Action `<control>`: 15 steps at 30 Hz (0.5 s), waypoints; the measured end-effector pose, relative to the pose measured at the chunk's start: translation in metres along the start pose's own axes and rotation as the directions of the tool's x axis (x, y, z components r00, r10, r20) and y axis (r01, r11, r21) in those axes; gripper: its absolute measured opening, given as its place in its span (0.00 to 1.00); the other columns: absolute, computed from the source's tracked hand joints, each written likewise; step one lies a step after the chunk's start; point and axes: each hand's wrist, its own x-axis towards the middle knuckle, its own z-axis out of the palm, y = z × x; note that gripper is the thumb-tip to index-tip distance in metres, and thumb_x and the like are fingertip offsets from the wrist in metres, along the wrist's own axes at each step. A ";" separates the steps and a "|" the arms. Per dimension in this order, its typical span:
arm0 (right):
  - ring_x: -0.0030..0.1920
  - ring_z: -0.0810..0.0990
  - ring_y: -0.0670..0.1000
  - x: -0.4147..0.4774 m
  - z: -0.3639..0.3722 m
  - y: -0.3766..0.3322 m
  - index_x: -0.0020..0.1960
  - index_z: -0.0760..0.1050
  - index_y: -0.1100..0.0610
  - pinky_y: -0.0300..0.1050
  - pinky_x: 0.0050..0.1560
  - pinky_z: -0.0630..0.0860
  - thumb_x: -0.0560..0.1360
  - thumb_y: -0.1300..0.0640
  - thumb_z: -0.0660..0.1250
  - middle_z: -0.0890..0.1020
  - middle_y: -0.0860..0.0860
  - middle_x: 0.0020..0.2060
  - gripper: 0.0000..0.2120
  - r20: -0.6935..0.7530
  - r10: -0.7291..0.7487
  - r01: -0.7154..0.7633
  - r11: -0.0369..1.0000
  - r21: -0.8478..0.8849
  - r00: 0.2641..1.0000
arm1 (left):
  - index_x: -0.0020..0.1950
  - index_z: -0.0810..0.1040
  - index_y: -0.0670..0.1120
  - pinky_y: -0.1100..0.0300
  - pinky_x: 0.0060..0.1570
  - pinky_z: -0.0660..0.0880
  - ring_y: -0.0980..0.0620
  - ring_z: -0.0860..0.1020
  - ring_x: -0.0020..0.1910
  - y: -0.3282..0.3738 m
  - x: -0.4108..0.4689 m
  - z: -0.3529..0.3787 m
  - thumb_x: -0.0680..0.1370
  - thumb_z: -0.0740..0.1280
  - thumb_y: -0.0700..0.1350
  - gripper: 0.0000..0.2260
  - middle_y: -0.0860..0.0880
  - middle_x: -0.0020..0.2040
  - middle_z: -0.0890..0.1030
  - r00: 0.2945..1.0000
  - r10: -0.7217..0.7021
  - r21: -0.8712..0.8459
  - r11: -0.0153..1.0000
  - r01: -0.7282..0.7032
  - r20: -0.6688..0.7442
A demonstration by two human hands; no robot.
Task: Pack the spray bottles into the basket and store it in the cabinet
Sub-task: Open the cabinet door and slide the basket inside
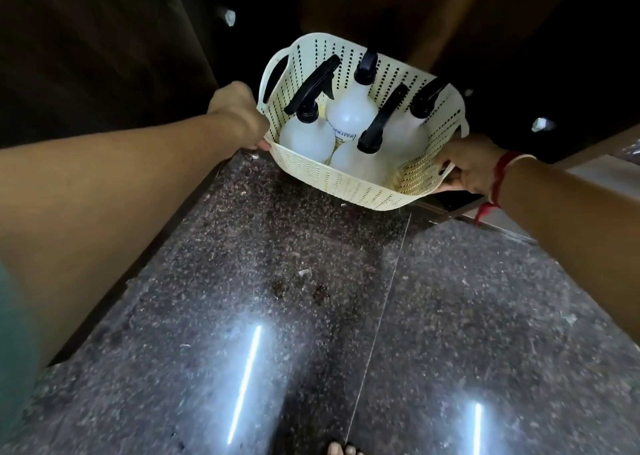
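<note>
A cream perforated plastic basket [332, 183] sits at the mouth of a dark low cabinet [374, 11], its far half inside the opening. Several translucent white spray bottles [351, 112] with black trigger heads stand upright in it. My left hand [239, 115] grips the basket's left rim. My right hand [467, 167] grips the right rim near the handle; a red thread is tied around that wrist.
An open dark wooden cabinet door [104, 56] stands at the left, beside my left arm. Another cabinet door with a small knob [542, 124] is at the right. Speckled polished stone floor [311, 316] stretches below, and my toes [343, 449] show at the bottom edge.
</note>
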 end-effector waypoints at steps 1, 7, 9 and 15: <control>0.55 0.79 0.64 0.004 0.000 -0.003 0.66 0.69 0.62 0.48 0.19 0.77 0.73 0.74 0.61 0.74 0.61 0.65 0.22 0.000 -0.003 0.003 1.000 -0.001 1.000 | 0.56 0.78 0.36 0.50 0.48 0.81 0.46 0.84 0.41 0.002 0.002 0.000 0.77 0.66 0.35 0.08 0.38 0.47 0.84 1.000 0.001 0.005 1.000 -0.001 -0.001; 0.65 0.71 0.65 0.020 -0.003 -0.022 0.69 0.66 0.61 0.48 0.17 0.75 0.74 0.73 0.61 0.68 0.60 0.70 0.25 -0.017 0.011 -0.012 1.000 -0.023 1.000 | 0.56 0.77 0.34 0.49 0.49 0.81 0.44 0.84 0.43 0.013 0.009 0.003 0.77 0.67 0.36 0.10 0.38 0.45 0.84 0.999 -0.005 0.018 1.000 0.006 -0.041; 0.63 0.73 0.64 0.022 -0.003 -0.027 0.67 0.66 0.61 0.48 0.15 0.74 0.75 0.73 0.59 0.67 0.60 0.70 0.22 -0.025 0.013 -0.014 0.999 -0.030 1.000 | 0.56 0.77 0.33 0.50 0.48 0.81 0.45 0.84 0.43 0.018 0.013 0.005 0.77 0.67 0.37 0.10 0.40 0.35 0.84 0.998 -0.030 0.015 0.999 0.031 -0.052; 0.53 0.78 0.61 0.028 -0.005 -0.043 0.50 0.72 0.61 0.48 0.18 0.75 0.78 0.70 0.58 0.73 0.59 0.62 0.07 -0.003 -0.010 0.009 0.994 -0.106 1.000 | 0.57 0.75 0.32 0.53 0.49 0.81 0.47 0.84 0.42 0.035 0.030 0.008 0.78 0.66 0.37 0.11 0.44 0.22 0.80 0.996 -0.070 -0.023 0.997 0.068 -0.063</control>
